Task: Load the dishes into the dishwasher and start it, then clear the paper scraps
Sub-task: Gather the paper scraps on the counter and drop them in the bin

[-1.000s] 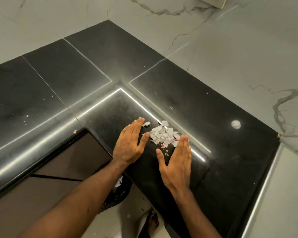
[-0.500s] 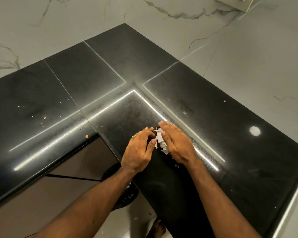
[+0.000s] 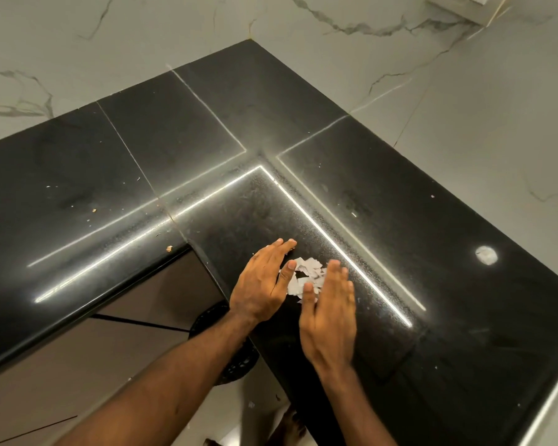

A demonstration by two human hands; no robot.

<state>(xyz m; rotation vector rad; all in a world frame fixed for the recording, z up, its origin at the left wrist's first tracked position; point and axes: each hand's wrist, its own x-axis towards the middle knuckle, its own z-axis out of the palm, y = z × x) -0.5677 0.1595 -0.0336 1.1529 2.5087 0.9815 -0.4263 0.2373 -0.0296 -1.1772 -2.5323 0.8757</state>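
Black polished stone countertop carries a small heap of torn white paper scraps. Left of the heap the left hand lies flat, fingers straight, thumb against the scraps. Right of the heap the right hand, slightly blurred, is flat with straight fingers; neither grasps anything. Farther right of the heap is a round white spot. Below it a black perforated round bin is half hidden by the left forearm.

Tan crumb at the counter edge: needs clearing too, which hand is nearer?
Left. The left hand lies right of the crumb; the right hand farther right, past the paper scraps.
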